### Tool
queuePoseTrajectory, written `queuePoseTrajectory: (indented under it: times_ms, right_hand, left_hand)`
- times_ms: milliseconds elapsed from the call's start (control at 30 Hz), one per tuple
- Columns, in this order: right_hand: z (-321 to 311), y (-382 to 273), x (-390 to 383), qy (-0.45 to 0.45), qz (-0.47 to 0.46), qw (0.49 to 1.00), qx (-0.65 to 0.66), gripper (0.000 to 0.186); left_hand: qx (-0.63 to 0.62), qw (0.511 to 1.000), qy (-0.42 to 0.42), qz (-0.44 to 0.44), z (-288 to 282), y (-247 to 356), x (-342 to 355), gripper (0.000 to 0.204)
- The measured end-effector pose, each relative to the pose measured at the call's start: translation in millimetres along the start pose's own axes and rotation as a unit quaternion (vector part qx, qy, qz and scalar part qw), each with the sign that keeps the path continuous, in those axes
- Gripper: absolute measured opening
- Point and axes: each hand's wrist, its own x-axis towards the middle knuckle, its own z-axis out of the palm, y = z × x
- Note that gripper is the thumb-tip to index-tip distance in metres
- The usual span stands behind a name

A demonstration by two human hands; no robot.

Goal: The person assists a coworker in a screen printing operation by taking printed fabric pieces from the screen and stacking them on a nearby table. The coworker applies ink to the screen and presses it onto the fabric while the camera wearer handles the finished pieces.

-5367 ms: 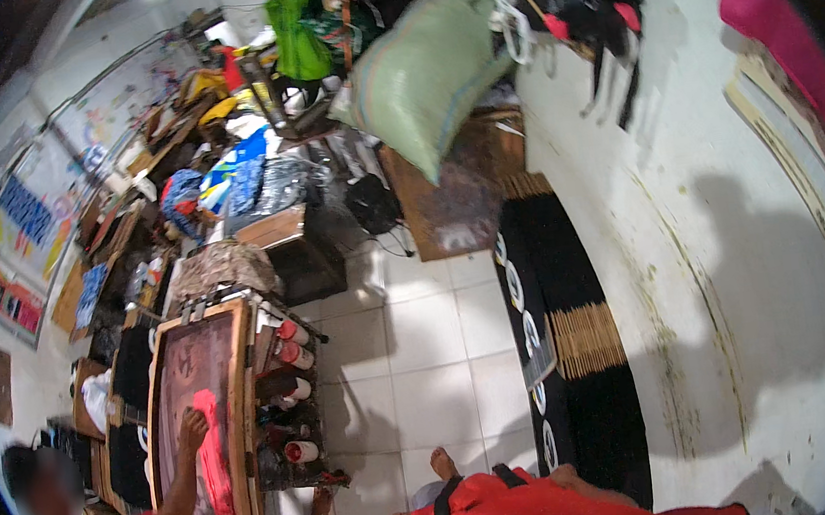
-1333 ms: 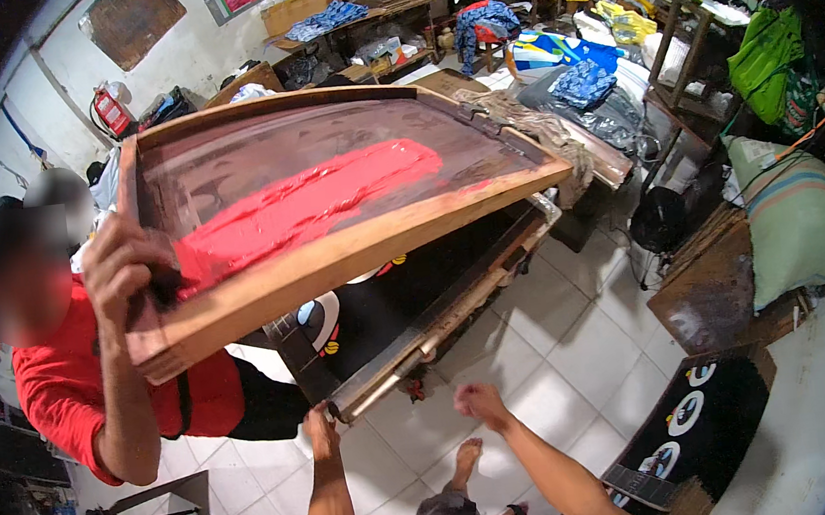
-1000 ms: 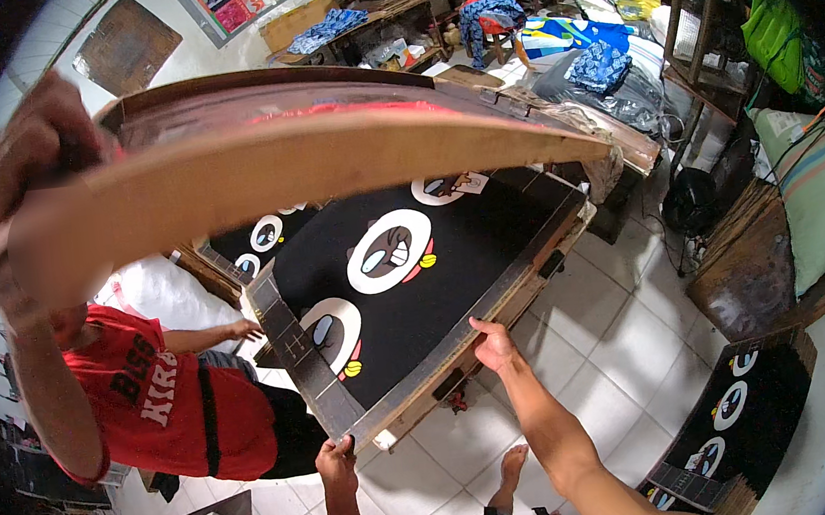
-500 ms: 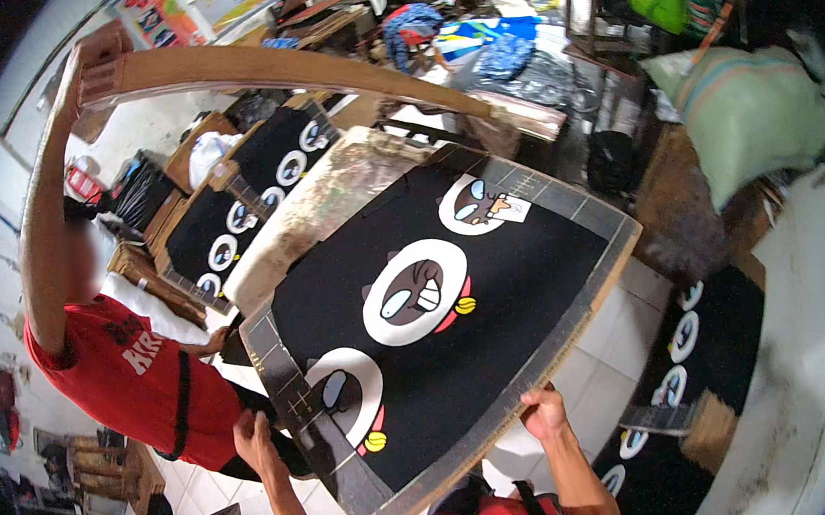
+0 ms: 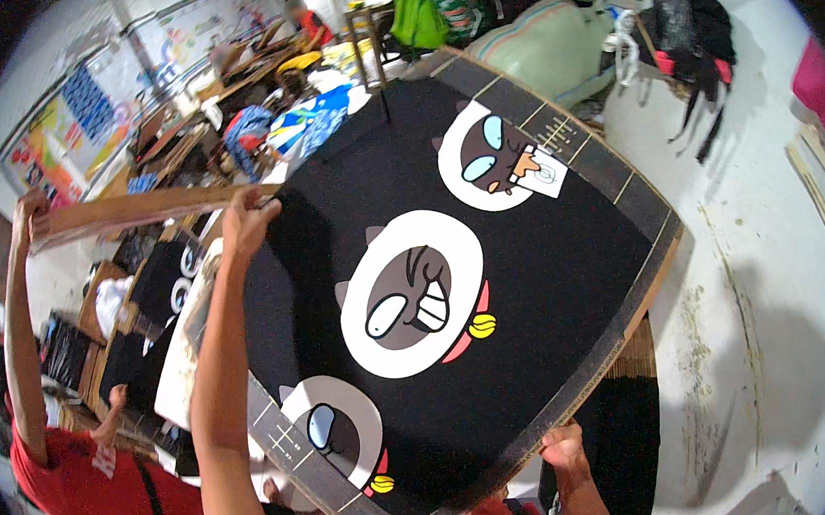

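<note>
A large board [image 5: 667,236] with dark taped borders lies tilted before me. Over it is a black fabric panel [image 5: 546,284] printed with several cartoon faces in white ovals. My right hand [image 5: 563,446] grips the board's near edge at the lower right. My left hand [image 5: 248,226] is raised across the board's left side, its fingers closed at the far-left edge. It meets the end of a wooden bar [image 5: 141,208] there; whether it holds the bar, the fabric or the board I cannot tell. A co-worker's hand [image 5: 32,204] holds the bar's other end.
The co-worker in a red shirt [image 5: 145,487] stands close on my left. Behind the board are heaped cloths [image 5: 313,122] and a stuffed pale-green sack [image 5: 551,47]. More printed black fabric [image 5: 158,274] lies at the left. Bags [image 5: 697,47] hang on the right wall.
My left hand has risen from beside the board's left corner to its far edge. The wooden bar has dropped lower and leftward. My view has swung right; my right hand still grips the near edge.
</note>
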Motion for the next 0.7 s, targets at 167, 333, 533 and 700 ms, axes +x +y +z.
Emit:
queuePoseTrajectory:
  times_ms: [167, 333, 533, 700]
  right_hand:
    - [-26.1, 40.3, -11.3, -0.025, -0.085, 0.996, 0.002, 0.055]
    - [-36.6, 75.4, -5.9, 0.082, -0.112, 0.987, -0.083, 0.043]
    - [-19.6, 96.5, -61.4, 0.047, 0.099, 0.675, -0.729, 0.039]
    - [114.9, 49.2, -74.6, 0.153, -0.105, 0.598, -0.780, 0.027]
  left_hand:
    - [-0.030, 0.988, -0.149, -0.033, 2.8, 53.9, 91.3, 0.069]
    - [-0.093, 0.983, -0.161, -0.010, 11.5, 118.5, 92.9, 0.051]
    - [-0.061, 0.972, -0.184, 0.131, 13.5, 184.5, -3.3, 0.052]
    - [-0.089, 0.920, -0.191, 0.332, 41.5, 189.4, -90.2, 0.051]
